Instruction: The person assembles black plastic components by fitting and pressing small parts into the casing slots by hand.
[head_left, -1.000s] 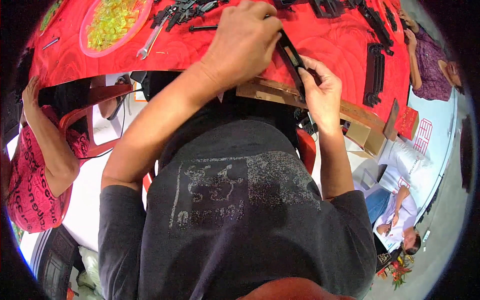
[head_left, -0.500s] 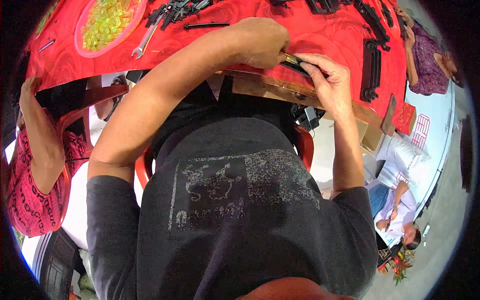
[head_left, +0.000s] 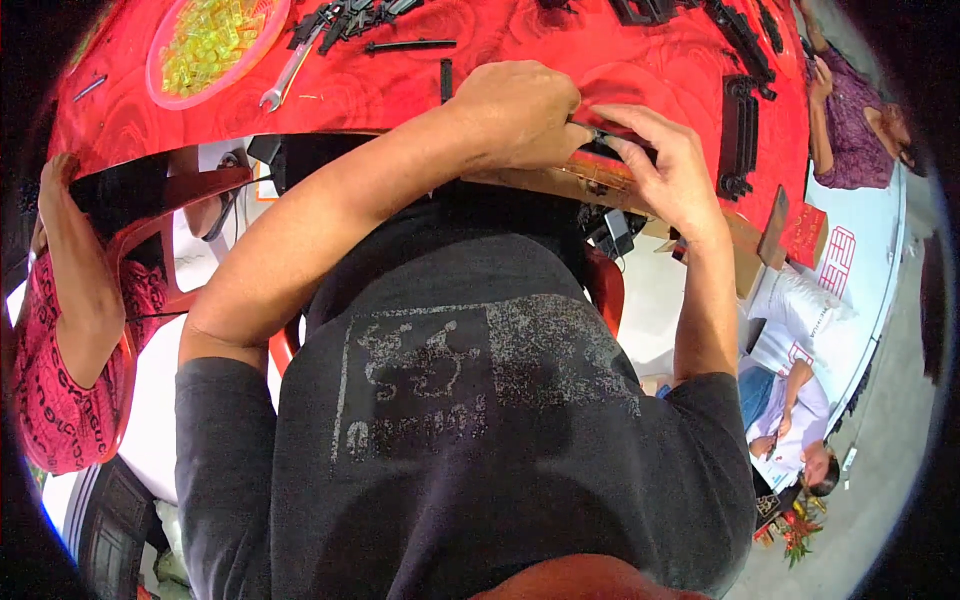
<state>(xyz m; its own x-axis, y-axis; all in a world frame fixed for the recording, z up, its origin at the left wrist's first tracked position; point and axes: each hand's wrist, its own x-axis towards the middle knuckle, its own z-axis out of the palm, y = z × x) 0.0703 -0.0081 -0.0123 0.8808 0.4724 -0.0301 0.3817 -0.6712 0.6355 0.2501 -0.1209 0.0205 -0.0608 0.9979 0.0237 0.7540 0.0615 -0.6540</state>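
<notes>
Near the front edge of the red-covered table, both my hands meet at a dark, narrow part [head_left: 606, 146]. My right hand [head_left: 668, 160] grips this part between thumb and bent fingers; its far end is hidden under the hand. Close against the part's left end is my left hand [head_left: 522, 112], a closed fist seen from the back. Whatever lies inside that fist is hidden from view. A short black strip [head_left: 447, 80] lies on the cloth just beyond my left wrist.
At the far left stands a pink basket [head_left: 155, 80] of yellow-green clear pieces. A wrench [head_left: 285, 78] lies beside a heap of black parts [head_left: 355, 20]. Long black rails [head_left: 738, 140] lie at the right. Other people sit at both sides.
My left hand has shifted slightly nearer to me, uncovering the short black strip. The brass-coloured bit that showed between my hands is now out of sight.
</notes>
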